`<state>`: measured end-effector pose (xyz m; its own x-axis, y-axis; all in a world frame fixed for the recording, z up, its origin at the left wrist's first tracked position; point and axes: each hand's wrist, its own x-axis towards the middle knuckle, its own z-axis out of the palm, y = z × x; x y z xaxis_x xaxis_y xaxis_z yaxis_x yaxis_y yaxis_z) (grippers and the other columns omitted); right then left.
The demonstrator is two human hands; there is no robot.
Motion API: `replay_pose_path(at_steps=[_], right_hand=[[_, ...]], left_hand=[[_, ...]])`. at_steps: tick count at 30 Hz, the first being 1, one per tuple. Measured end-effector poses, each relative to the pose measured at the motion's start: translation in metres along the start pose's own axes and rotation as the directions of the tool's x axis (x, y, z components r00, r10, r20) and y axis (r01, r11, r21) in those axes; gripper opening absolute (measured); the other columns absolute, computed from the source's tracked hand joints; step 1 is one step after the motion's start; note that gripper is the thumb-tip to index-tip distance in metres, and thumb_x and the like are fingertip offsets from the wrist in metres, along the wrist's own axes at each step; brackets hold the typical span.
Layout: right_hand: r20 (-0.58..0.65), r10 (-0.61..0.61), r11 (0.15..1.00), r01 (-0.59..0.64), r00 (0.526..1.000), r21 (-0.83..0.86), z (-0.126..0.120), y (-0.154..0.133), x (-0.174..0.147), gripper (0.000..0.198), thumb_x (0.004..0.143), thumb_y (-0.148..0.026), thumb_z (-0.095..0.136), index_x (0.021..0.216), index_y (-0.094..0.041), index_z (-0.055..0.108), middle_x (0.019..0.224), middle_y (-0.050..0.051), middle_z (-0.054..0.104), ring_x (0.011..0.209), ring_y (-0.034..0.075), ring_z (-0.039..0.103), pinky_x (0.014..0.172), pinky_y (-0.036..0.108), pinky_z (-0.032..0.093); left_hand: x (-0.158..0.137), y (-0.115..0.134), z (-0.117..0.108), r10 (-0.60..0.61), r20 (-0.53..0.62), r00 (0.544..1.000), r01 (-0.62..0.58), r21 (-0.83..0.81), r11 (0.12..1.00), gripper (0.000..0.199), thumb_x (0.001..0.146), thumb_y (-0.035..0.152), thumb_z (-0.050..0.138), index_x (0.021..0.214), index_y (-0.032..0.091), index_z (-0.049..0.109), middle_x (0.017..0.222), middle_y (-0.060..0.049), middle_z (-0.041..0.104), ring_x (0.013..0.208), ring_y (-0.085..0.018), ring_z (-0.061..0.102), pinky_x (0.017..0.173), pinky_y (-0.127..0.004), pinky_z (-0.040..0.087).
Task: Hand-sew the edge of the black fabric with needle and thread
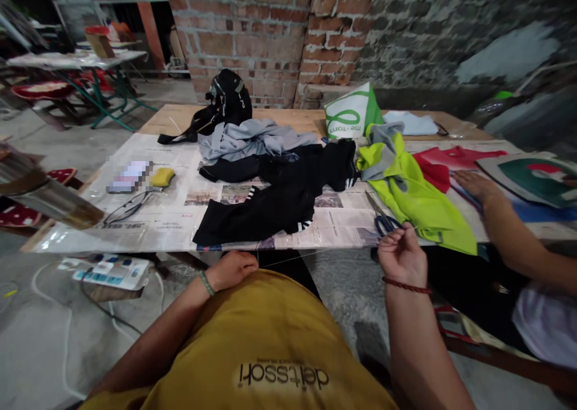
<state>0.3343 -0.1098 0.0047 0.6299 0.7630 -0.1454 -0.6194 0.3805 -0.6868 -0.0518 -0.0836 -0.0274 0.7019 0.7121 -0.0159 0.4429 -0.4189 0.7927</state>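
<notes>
My right hand [402,252] is raised at the table's front edge, its fingers pinched on a fine thread [315,253]. That thread stretches left, low across my lap. Fingers curled together, my left hand [235,267] rests against my shirt by dark cloth [288,272]; what it grips is hidden. Just beyond my right hand lie dark-handled scissors [385,222], blades pointing away. A crumpled black garment [270,202] with white stripes lies in front of me on newspaper. To its right spreads a neon-yellow and grey garment [406,187].
Another person's hand [473,184] lies by red cloth [455,157] near a green iron [536,178]. Grey cloth [261,138], a black bag [229,97] and a white-green bag [349,115] stand farther back. Left are a phone [130,175], sponge [163,177], glasses [130,205] and bottle [49,187].
</notes>
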Motion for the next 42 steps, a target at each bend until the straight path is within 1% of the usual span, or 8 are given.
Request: replay_pose_path(at_steps=[5,13,17,21,24,31,36,42], right_hand=[[0.025,-0.129,0.983,0.131,0.991,-0.127,0.019,0.008,-0.014,0.009,0.075,-0.020,0.060,0.083,-0.018,0.058,0.056,-0.006,0.056,0.043,0.007,0.050,0.041,0.019,0.043],[0.149,-0.426,0.858,0.451,0.892,-0.245,0.031,0.006,-0.018,0.013,0.070,-0.024,0.062,0.083,-0.018,0.060,0.054,-0.004,0.056,0.040,0.011,0.051,0.039,0.025,0.044],[0.279,-0.203,0.880,0.300,0.938,-0.369,0.036,0.042,-0.042,0.022,0.070,-0.033,0.065,0.086,-0.018,0.059,0.056,-0.004,0.058,0.043,0.011,0.054,0.041,0.025,0.045],[0.391,0.145,0.863,0.076,0.909,-0.499,0.043,0.093,-0.072,0.025,0.074,-0.037,0.064,0.089,-0.018,0.059,0.059,-0.003,0.059,0.048,0.010,0.055,0.049,0.025,0.047],[0.404,0.214,0.870,0.015,0.889,-0.493,0.054,0.114,-0.073,0.023,0.075,-0.037,0.063,0.087,-0.018,0.061,0.058,-0.004,0.058,0.050,0.009,0.056,0.055,0.025,0.048],[0.414,0.127,0.928,0.039,0.902,-0.371,0.098,0.111,-0.031,0.021,0.073,-0.034,0.064,0.086,-0.018,0.060,0.060,-0.005,0.059,0.051,0.010,0.059,0.057,0.025,0.048],[0.482,-0.008,0.930,0.184,0.876,-0.318,0.136,0.115,-0.017,0.018,0.077,-0.033,0.059,0.088,-0.018,0.059,0.061,-0.004,0.061,0.051,0.008,0.059,0.057,0.023,0.047],[0.393,0.071,0.908,0.103,0.917,-0.406,0.132,0.151,0.002,0.022,0.073,-0.036,0.060,0.084,-0.017,0.059,0.056,-0.006,0.057,0.045,0.008,0.056,0.050,0.022,0.045]], left_hand=[[0.006,-0.006,0.011,-0.013,0.072,0.997,-0.015,0.387,0.922,0.022,0.085,0.020,0.044,0.083,0.021,0.066,0.081,-0.002,0.065,0.079,-0.014,0.059,0.074,-0.023,0.042],[-0.006,0.003,0.002,0.044,-0.064,0.997,0.001,0.578,0.816,0.024,0.090,0.026,0.042,0.092,0.021,0.066,0.085,-0.003,0.065,0.079,-0.014,0.058,0.071,-0.024,0.043],[0.006,0.012,-0.007,0.218,-0.166,0.962,-0.058,0.654,0.754,0.029,0.092,0.024,0.037,0.089,0.019,0.065,0.091,-0.005,0.064,0.089,-0.017,0.054,0.078,-0.030,0.039],[0.025,0.014,-0.015,0.185,-0.213,0.959,0.032,0.733,0.679,0.020,0.088,0.021,0.044,0.095,0.019,0.063,0.097,-0.007,0.062,0.093,-0.021,0.051,0.078,-0.036,0.036],[0.035,0.010,-0.017,0.136,-0.199,0.971,0.066,0.762,0.644,0.016,0.084,0.017,0.048,0.087,0.017,0.064,0.090,-0.008,0.062,0.088,-0.021,0.052,0.076,-0.037,0.036],[0.032,0.016,-0.040,0.191,-0.421,0.887,0.039,0.479,0.877,0.018,0.084,0.014,0.046,0.092,0.016,0.062,0.087,-0.006,0.064,0.083,-0.015,0.059,0.077,-0.028,0.045],[0.027,0.024,-0.079,0.241,-0.512,0.824,-0.014,0.407,0.913,0.022,0.084,0.015,0.044,0.099,0.018,0.061,0.092,-0.005,0.064,0.087,-0.015,0.060,0.080,-0.027,0.048],[0.036,-0.023,-0.081,0.151,-0.544,0.825,0.044,0.329,0.943,0.014,0.081,0.021,0.053,0.085,0.018,0.066,0.084,-0.004,0.066,0.081,-0.015,0.062,0.077,-0.027,0.050]])
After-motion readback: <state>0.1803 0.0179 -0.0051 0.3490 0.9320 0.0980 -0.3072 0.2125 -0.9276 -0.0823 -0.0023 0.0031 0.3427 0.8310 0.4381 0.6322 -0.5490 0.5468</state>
